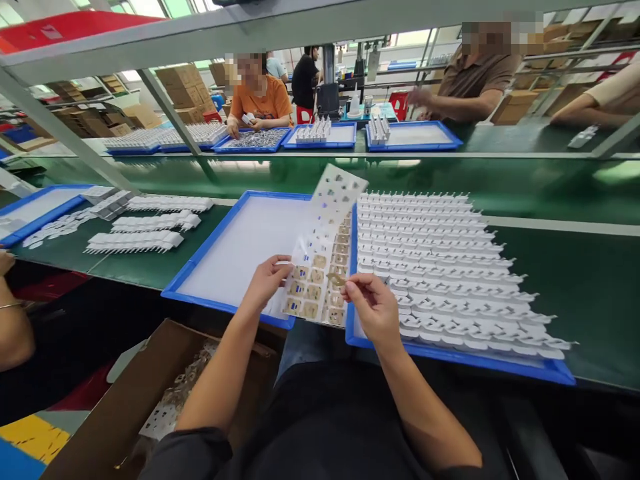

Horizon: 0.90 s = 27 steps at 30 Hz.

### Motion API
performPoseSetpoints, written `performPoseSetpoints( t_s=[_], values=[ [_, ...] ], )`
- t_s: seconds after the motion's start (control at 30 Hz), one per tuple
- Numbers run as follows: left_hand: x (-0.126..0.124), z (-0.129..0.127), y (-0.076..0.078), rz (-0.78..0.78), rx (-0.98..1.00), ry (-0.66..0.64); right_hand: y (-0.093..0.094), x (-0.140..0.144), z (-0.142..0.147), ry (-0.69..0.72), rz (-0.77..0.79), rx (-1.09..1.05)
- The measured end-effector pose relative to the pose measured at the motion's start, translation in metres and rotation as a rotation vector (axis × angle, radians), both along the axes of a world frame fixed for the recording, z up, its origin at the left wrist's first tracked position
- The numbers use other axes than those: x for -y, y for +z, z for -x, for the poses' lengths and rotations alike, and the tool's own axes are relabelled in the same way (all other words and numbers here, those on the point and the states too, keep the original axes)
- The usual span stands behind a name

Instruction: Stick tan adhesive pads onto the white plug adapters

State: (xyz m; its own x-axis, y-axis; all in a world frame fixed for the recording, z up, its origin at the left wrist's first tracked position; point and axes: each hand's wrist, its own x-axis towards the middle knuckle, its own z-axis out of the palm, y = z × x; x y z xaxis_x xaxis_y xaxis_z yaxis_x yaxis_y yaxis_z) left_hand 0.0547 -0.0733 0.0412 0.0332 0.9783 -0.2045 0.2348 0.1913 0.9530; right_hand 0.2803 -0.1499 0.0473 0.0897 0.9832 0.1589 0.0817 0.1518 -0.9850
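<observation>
Nearest, below the bench's front edge, an open cardboard box [150, 400] holds spent sheets. Above the lap, the left hand [267, 280] pinches the lower left edge of a sticker sheet [325, 253], while the right hand [373, 307] nips a small tan sticker [336, 280] between thumb and forefinger, partly lifted off the sheet's lower half. The sheet leans upward over the gap between two blue trays; its upper rows are already bare. Peeling goes best, I judge, with the sheet held taut and the sticker drawn off low and slowly so it does not curl or fold on itself.

The left tray [200, 260], at the bench's front edge, shows only its white liner; the right tray [450, 357] carries close rows of white plastic parts [440, 267]. Further left on the green mat lie more white parts [140, 233]. Beyond a conveyor strip [500, 180], other people sit at the far side with blue trays [415, 137], cartons stacked behind them.
</observation>
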Motion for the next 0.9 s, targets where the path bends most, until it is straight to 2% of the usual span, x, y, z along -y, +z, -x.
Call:
performPoseSetpoints(
  t_s=[0.17,0.3,0.47,0.57,0.63,0.7,0.77,0.9],
  values=[
    [-0.018,-0.006,-0.008,-0.182,-0.633,-0.113,-0.014,0.026,-0.013,0.014,-0.099,0.211],
    [-0.02,-0.013,-0.009,-0.209,-0.793,-0.213,-0.02,0.039,-0.019,0.02,-0.206,0.306],
    [-0.015,-0.017,0.011,-0.255,-0.907,-0.213,-0.02,0.043,-0.022,0.074,-0.252,0.296],
    [-0.01,-0.031,0.026,-0.383,-0.977,-0.177,-0.023,0.043,-0.024,0.101,-0.263,0.243],
    [-0.009,-0.045,0.03,-0.474,-0.91,-0.269,-0.024,0.044,-0.025,0.097,-0.238,0.21],
    [-0.012,-0.061,0.029,-0.561,-0.824,-0.42,-0.026,0.046,-0.025,0.099,-0.194,0.186],
    [-0.02,-0.079,0.023,-0.663,-0.812,-0.514,-0.03,0.046,-0.023,0.132,-0.167,0.164],
    [-0.035,-0.117,0.007,-0.84,-0.867,-0.607,-0.044,0.041,-0.02,0.13,-0.21,0.177]
  ],
)
